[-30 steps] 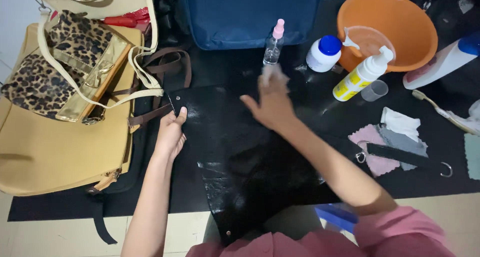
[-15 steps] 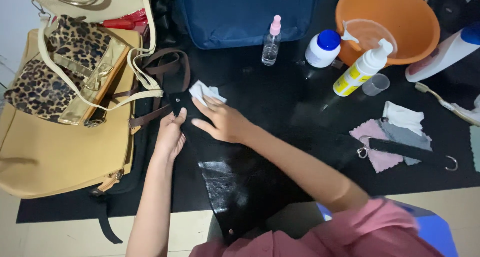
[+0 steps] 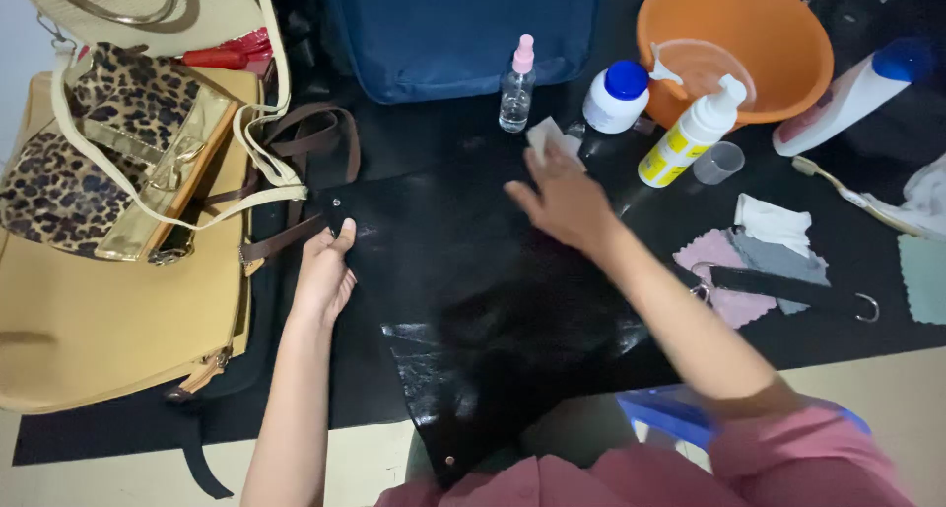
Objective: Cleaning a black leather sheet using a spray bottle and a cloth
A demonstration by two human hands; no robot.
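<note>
A black leather bag (image 3: 463,270) lies flat in front of me on a black mat. My left hand (image 3: 323,270) presses down on its left corner, fingers curled over the edge by a metal stud. My right hand (image 3: 562,197) rests on the bag's far side with a small white cloth (image 3: 547,137) under its fingertips. A small clear spray bottle with a pink cap (image 3: 515,85) stands just beyond the cloth.
A tan bag (image 3: 89,320) and a leopard-print bag (image 3: 108,162) lie at left, a blue bag (image 3: 463,29) behind. At right stand a white jar with a blue lid (image 3: 614,95), a yellow-labelled pump bottle (image 3: 690,137), an orange basin (image 3: 734,44), cloths (image 3: 764,256) and a black strap (image 3: 788,290).
My right hand has swept with the white cloth from the bag's far side to its left corner and back to the far side. My left hand stays on the corner.
</note>
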